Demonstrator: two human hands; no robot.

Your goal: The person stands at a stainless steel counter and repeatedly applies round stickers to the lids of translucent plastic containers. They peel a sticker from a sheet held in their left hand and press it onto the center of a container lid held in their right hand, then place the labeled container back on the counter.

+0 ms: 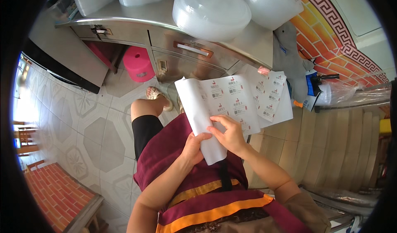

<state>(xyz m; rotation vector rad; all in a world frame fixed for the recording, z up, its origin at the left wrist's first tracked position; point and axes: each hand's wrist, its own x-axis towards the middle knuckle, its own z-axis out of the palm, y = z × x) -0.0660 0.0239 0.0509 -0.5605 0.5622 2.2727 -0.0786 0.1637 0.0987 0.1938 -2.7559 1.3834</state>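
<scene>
A white sheet of printed labels (234, 106) lies over my lap, its left part curled over so the blank back (198, 112) shows. My left hand (194, 147) holds the curled part near its lower end, thumb on top and the other fingers underneath. Against the edge of the curl, the thumb and index finger of my right hand (229, 133) touch the paper; its other fingers are partly hidden. To the right, a narrower printed label sheet (273, 101) rests on another white sheet (285, 116). The maroon apron (167, 140) is beneath my hands.
Stacks of clear plastic containers (211, 12) stand on a steel counter (149, 12) with drawers ahead. Below it is a pink plastic stool (139, 64). A grey bag-like item (288, 53) and a plastic-wrapped roll (338, 92) are at right. A brick-patterned table (59, 189) stands lower left.
</scene>
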